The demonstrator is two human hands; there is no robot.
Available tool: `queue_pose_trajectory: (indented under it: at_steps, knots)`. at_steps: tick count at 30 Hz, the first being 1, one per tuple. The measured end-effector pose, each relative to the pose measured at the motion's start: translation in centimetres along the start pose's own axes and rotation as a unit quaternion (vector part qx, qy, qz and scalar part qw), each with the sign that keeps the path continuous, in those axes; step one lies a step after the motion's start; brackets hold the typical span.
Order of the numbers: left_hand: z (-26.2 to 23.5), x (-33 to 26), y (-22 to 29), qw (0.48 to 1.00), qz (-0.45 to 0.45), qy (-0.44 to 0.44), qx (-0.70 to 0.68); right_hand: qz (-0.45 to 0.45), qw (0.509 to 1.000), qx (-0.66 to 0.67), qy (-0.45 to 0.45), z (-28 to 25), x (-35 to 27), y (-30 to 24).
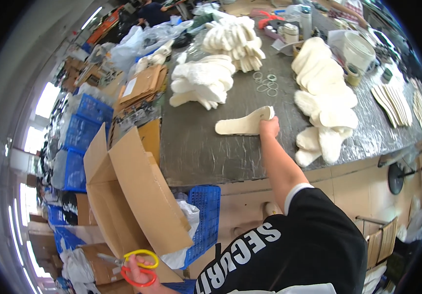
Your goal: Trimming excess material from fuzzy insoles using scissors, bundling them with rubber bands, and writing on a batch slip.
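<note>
Item one: my right hand [269, 127], arm stretched over the grey bench [206, 147], its grip closed on the heel end of a cream insole [242, 125] that lies flat on the bench top. Item two: my left hand [135, 268], low beside the open cardboard box [137, 196], fingers through the loops of yellow-and-red scissors [140, 267], gripping them. Item three: fleecy white insole stacks [203, 81] behind the held piece, a longer row [326, 98] to its right. Item four: loose rings [265, 83] between the stacks. Item five: blue crates [81, 132] left of the bench.
</note>
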State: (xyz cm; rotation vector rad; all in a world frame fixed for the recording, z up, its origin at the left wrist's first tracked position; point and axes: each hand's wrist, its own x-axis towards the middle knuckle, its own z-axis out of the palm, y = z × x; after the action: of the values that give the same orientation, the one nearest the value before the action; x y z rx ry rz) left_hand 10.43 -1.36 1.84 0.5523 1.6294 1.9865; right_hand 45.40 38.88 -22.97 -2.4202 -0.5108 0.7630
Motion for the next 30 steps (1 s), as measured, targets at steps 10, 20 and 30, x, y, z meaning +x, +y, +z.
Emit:
queue_pose_trajectory:
  at_steps: [10, 20, 30]
  knots:
    - [15.7, -0.2, -3.9, 0.948, -0.081, -0.294, 0.09, -0.258, 0.573, 0.555, -0.545, -16.2, -9.0, -3.6]
    - [17.7, -1.0, -3.5, 0.922, 0.052, -0.383, 0.007, -0.112, 0.399, 0.615, -0.671, -17.6, -19.1, 4.6]
    - [9.3, 0.2, -3.8, 0.879, 0.0, -0.476, 0.033, -0.036, 0.526, 0.58, -0.621, -16.6, -31.9, 8.9]
